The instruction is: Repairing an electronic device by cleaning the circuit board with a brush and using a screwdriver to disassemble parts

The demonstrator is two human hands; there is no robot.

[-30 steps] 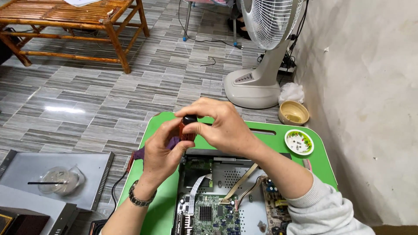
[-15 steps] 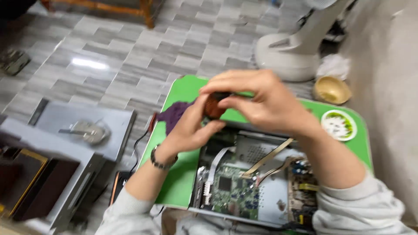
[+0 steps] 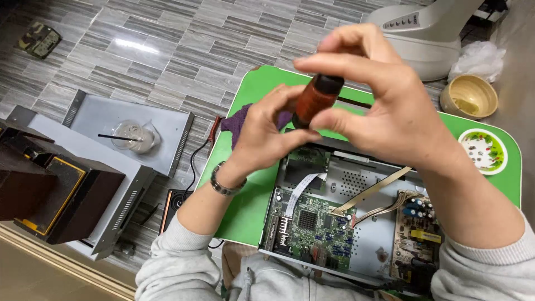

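Observation:
A small amber bottle point(image 3: 312, 101) with a black cap is held up in front of me, above the green table point(image 3: 245, 206). My left hand point(image 3: 267, 134) grips its lower part from below. My right hand point(image 3: 379, 95) has thumb and fingers around the black cap at the top. Under both hands lies an opened electronic device point(image 3: 356, 217) with a green circuit board, flat ribbon cables and a brown power board. A purple cloth point(image 3: 237, 120) lies on the table behind my left hand.
A small round dish point(image 3: 482, 150) with tiny parts sits at the table's right edge. A wooden bowl point(image 3: 469, 96) and a white fan base point(image 3: 423, 33) stand on the tiled floor. At left are a grey metal cover point(image 3: 111, 120) carrying a clear cup and dark boxes point(image 3: 50, 189).
The camera has moved closer and lower over the table. Both hands have kept hold of the bottle, which now sits higher and nearer in view.

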